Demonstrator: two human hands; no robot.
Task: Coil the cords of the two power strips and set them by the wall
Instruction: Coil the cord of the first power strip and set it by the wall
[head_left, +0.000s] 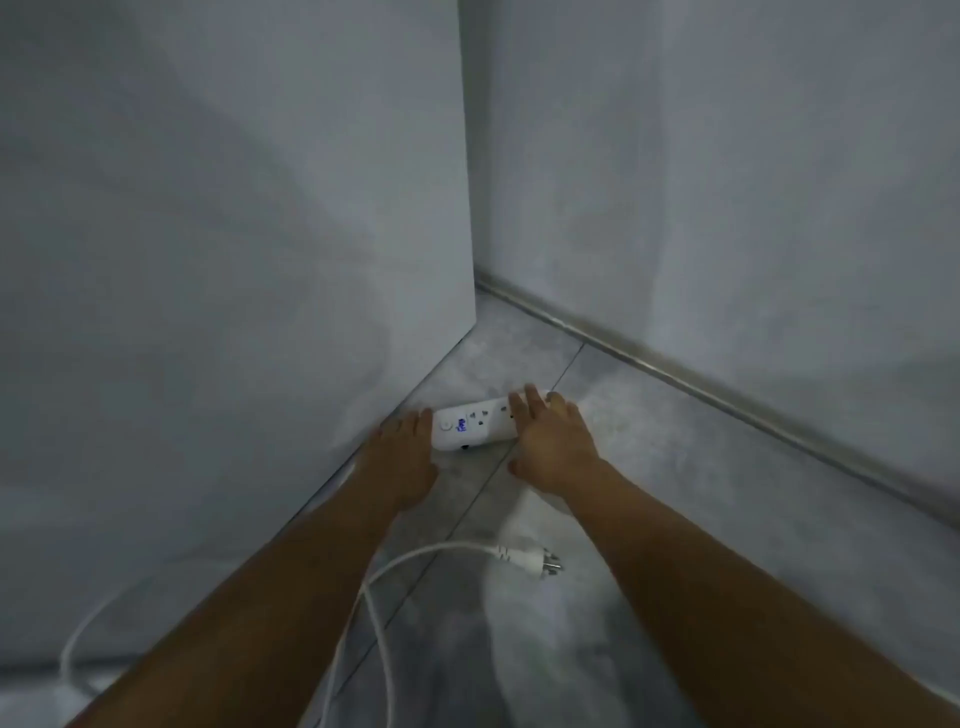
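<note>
Nearest to me, the white round power cord (384, 587) lies loose on the grey tiled floor (675, 493), not coiled, and its white plug (524, 558) rests between my forearms. Further on, my left hand (402, 457) lies flat, fingers together, touching the switch end of the white plastic power strip (470, 423). My right hand (550, 441) is spread over the other end, pressing, not pinching. The strip sits near the grey wall (234, 260). I see only one strip. I think the loose cord can catch my arm and drag the strip away.
</note>
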